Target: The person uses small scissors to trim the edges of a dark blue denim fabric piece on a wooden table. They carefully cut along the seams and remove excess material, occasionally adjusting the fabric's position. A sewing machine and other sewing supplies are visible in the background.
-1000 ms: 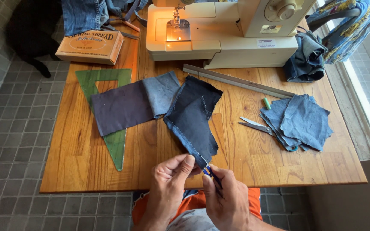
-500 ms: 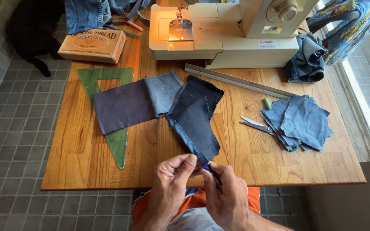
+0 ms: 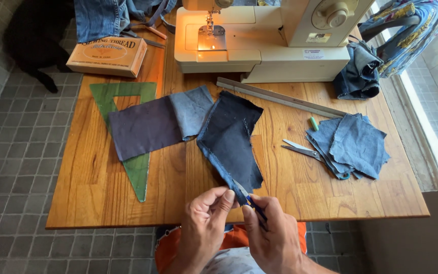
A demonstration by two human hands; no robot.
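Observation:
A strip of sewn denim patches (image 3: 188, 122) lies across the wooden table (image 3: 97, 198), its dark blue end (image 3: 231, 137) reaching the front edge. My left hand (image 3: 206, 226) pinches the near corner of that dark patch at the seam. Close beside it, my right hand (image 3: 272, 238) holds a small blue-handled tool (image 3: 252, 202) whose tip touches the same corner. Both hands are just over the table's front edge.
A cream sewing machine (image 3: 269, 40) with its lamp on stands at the back. A green triangle ruler (image 3: 128, 162), a cardboard box (image 3: 107, 56), a long metal ruler (image 3: 280, 97), scissors (image 3: 300, 149) and a pile of denim squares (image 3: 353, 144) are on the table.
My hands have shifted slightly along the dark patch's near edge, and the view has tilted a little. The fabric has barely moved.

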